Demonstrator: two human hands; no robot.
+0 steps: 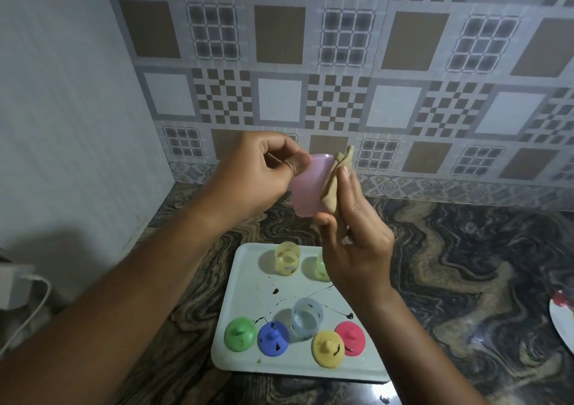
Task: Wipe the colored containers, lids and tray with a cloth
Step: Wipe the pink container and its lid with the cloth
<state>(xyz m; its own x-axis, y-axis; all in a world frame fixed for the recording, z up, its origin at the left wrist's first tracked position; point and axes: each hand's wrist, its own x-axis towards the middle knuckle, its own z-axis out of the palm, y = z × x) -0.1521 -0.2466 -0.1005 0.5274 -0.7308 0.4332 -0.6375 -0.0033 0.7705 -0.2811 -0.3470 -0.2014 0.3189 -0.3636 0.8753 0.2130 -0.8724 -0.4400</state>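
Pink container (310, 187) is up in the air above the tray (248, 268). The left hand (264, 171) has its grip pinched on the rim, while the right hand (357, 243) pins the folded cloth (337, 181) against the side, thumb tucked beneath. The danger: that rim pinch looks slim, and a hard rub could twist the cup loose onto the blue container (307, 317) below. The green container (321, 266) sits half hidden behind the right hand, and a plate (562, 320) is cut off at the bench's (466, 265) right edge.

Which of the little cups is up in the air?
The pink plastic cup, held in the left hand; the yellow cup, green cup and pale blue cup stand on the white tray.
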